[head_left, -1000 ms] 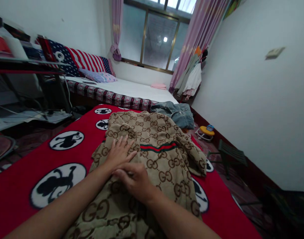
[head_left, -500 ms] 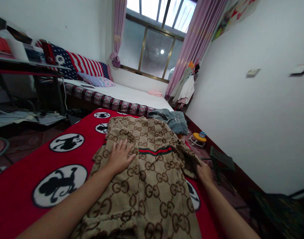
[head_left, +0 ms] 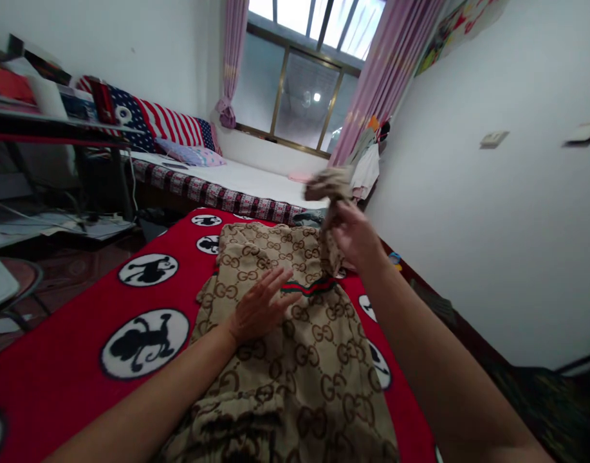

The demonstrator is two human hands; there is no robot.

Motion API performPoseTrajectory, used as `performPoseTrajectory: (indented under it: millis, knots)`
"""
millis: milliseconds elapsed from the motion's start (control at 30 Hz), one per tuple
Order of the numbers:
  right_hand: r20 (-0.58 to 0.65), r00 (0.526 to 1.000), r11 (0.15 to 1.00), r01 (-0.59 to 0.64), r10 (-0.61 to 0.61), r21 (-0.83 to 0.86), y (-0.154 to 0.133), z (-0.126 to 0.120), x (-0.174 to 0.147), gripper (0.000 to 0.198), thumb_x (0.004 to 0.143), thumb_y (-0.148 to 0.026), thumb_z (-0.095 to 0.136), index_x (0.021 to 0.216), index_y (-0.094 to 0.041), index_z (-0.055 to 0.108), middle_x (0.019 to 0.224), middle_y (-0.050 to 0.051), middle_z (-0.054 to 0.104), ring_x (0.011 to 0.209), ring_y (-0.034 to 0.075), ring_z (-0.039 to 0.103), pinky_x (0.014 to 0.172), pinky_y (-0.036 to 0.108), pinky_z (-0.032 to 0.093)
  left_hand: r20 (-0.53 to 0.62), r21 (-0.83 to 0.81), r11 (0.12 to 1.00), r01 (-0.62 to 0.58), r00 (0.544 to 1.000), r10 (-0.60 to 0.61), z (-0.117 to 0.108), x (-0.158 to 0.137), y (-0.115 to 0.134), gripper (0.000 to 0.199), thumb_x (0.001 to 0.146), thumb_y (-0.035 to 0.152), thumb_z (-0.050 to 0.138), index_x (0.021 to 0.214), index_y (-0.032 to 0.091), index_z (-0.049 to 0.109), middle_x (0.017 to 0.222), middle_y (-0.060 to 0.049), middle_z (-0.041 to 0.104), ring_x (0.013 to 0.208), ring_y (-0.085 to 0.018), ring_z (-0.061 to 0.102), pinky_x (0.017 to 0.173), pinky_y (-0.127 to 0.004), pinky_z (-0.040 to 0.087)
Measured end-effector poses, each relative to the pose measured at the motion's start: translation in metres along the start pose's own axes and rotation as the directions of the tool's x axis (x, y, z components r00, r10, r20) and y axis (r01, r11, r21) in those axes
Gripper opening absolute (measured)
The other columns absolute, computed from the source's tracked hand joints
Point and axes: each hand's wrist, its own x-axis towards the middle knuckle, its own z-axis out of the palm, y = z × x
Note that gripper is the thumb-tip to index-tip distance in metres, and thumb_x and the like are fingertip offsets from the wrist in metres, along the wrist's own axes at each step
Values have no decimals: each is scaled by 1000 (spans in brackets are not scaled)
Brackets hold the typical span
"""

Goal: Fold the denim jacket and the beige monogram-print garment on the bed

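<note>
A tan garment (head_left: 318, 341) with a brown letter pattern and a green-red-green stripe lies spread on a red blanket (head_left: 188, 289) printed with monkey figures in white ovals. My right hand (head_left: 355, 235) is closed on the garment's right sleeve (head_left: 331, 186), holding it raised above the body of the garment; the sleeve's end is blurred. Over the middle of the garment, just below the stripe, is my left hand (head_left: 266, 305), with its fingers apart and holding nothing. Whether its palm touches the cloth I cannot tell. A gathered, elastic-looking edge (head_left: 241, 411) of the garment shows near me.
Blue denim (head_left: 310, 217) lies at the blanket's far end, partly hidden behind the raised sleeve. Beyond it stands a bed (head_left: 256, 168) with pillows. A cluttered desk (head_left: 58, 125) and a round stool (head_left: 19, 283) are on the left. Clothes (head_left: 367, 170) hang by the curtain.
My right hand has lifted the right sleeve from the garment's side, up and inward to the left. My left hand has shifted right, toward the garment's middle.
</note>
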Motion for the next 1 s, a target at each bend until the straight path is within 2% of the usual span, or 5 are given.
performPoseTrajectory:
  millis: [167,333,500,667,1000]
  knots:
    - [451,886,967,-201,112,154,-17,64,-67,39,74,-39,70,108,-19,69,108,6,72,98,19,68,90,39,54,5,48,995,88,996,-88,-1,-2,-5,66,81,11,52,143,30,42,160,-6,17,148,-29,12,119,-54,20]
    - [240,945,957,-163,221,-240,45,3,-152,35,76,-35,65,106,-19,69,119,11,67,117,26,60,103,47,45,104,103,946,306,943,-316,1,5,-9,70,77,14,56,144,25,42,161,-8,16,149,-30,7,119,-54,13]
    - [8,940,752,-266,340,-604,75,-63,-230,56,73,-41,62,123,-15,61,139,17,53,133,31,45,112,50,34,107,176,834,523,832,-545,17,-1,-21,66,80,24,59,144,20,42,158,-13,22,147,-34,13,118,-52,17]
    - [28,807,717,-507,589,-477,62,-79,-274,69,77,-48,60,135,-13,48,127,17,63,114,29,62,99,45,48,153,230,781,580,771,-618,25,-4,-30,59,84,26,57,141,15,46,150,-16,37,142,-33,28,116,-46,25]
    - [52,813,787,-543,580,-293,46,-63,-266,60,74,-44,66,126,-15,59,124,14,65,116,31,61,102,48,47,122,190,734,652,726,-677,15,-3,-57,35,83,19,55,114,22,69,104,-9,67,102,-29,58,89,-40,46]
